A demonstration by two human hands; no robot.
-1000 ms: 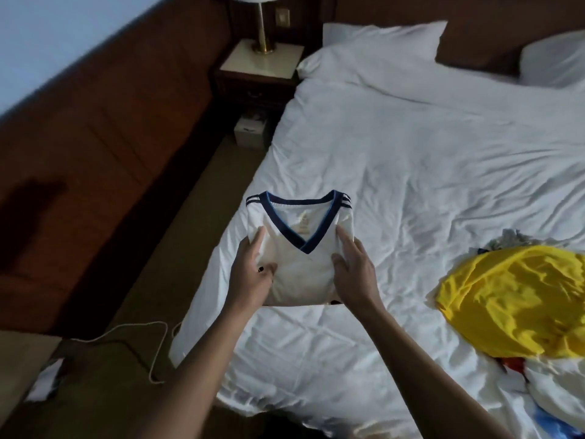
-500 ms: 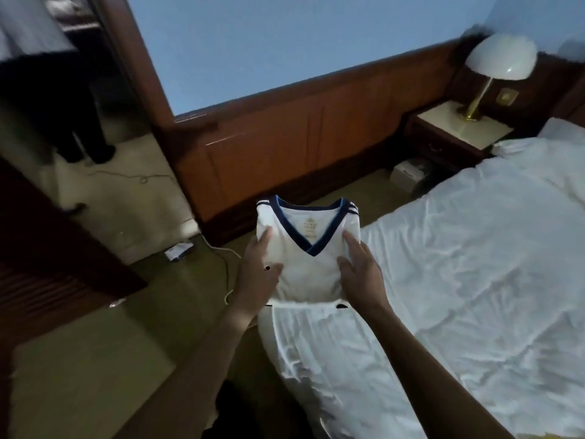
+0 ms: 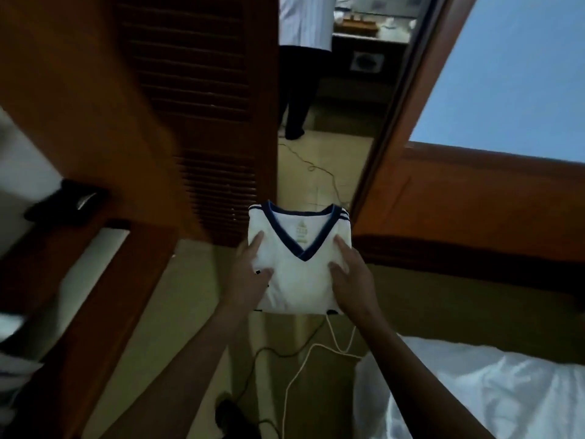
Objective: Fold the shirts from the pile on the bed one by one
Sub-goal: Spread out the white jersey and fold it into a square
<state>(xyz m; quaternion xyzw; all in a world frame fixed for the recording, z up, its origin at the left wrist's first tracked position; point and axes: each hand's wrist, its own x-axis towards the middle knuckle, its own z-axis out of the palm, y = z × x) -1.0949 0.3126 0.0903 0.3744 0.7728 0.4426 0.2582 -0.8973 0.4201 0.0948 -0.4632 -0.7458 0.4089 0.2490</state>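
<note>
Folded white V-neck jersey [image 3: 297,280] mid-frame, over floor [image 3: 190,312], off the bed [image 3: 474,391] lower right. Left hand [image 3: 250,280] and right hand [image 3: 353,280] pinch its side edges, fingers [image 3: 257,245] spread on top. Collar [image 3: 316,237] points up-frame; both hands equally near.

Looking at matt white knit cloth in the folded shirt [image 3: 297,280], soft and smooth, edged at the V-neck with darker navy trim. Seeing reddish-brown wood, varnished and faintly glossy, on the louvred door [image 3: 196,90] and the wall panelling [image 3: 474,210]. Noting crumpled white cloth on the sheet [image 3: 506,391], catching a slight sheen, and a dull, matt olive floor [image 3: 190,312].
</note>
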